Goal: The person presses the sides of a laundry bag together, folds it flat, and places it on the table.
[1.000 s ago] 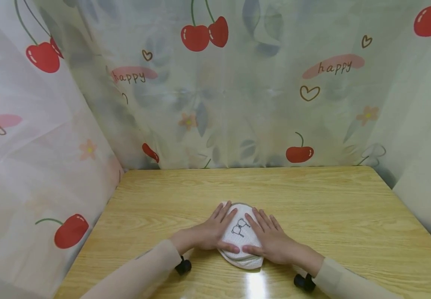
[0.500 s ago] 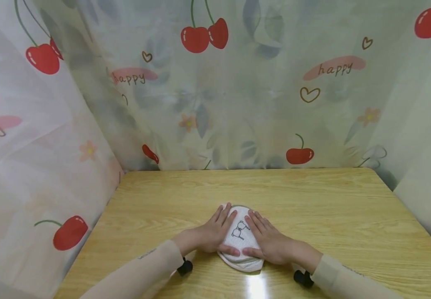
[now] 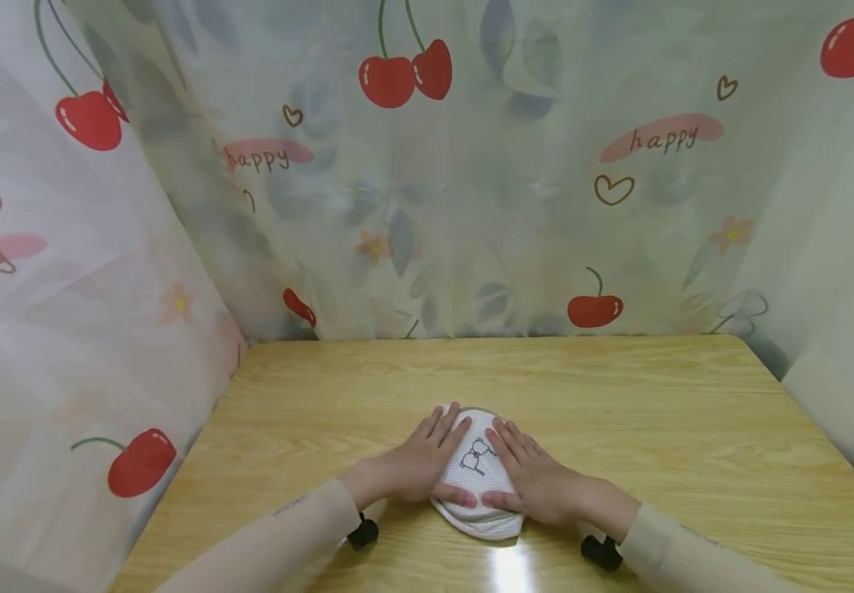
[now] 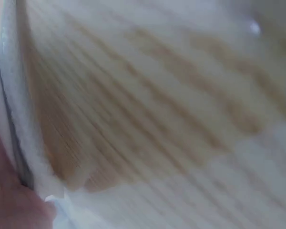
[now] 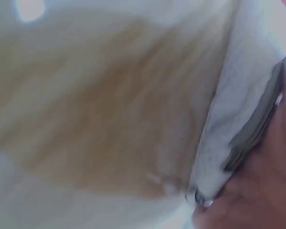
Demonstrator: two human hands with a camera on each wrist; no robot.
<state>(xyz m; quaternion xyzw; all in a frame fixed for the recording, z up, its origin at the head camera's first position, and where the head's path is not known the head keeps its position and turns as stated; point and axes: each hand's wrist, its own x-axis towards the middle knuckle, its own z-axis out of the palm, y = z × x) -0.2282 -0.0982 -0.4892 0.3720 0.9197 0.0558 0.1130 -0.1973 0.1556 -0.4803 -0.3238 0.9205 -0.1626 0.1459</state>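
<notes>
A white mesh pouch (image 3: 480,482) with a grey line drawing on its face lies on the wooden table, at the lower middle of the head view. My left hand (image 3: 419,461) rests on its left side with straight, spread fingers. On the right side lies my right hand (image 3: 545,478), its fingers straight and closer together. Both thumbs point inward across the near part, tips almost meeting. Grey trim (image 5: 255,126) runs along the pouch's edge beside the hand in the right wrist view. At the left wrist view's edge, white fabric (image 4: 19,109) shows above my hand. The pouch's underside is hidden.
The light wood-grain table (image 3: 308,387) extends around the pouch. Cherry-printed curtains (image 3: 441,206) hang behind it and along both sides. Small black devices sit under each wrist, the left device (image 3: 362,533) and the right device (image 3: 601,553).
The fingers of my right hand have drawn closer together, mostly in the first half second. My left hand and the pouch stay in place. The head view has shifted slightly.
</notes>
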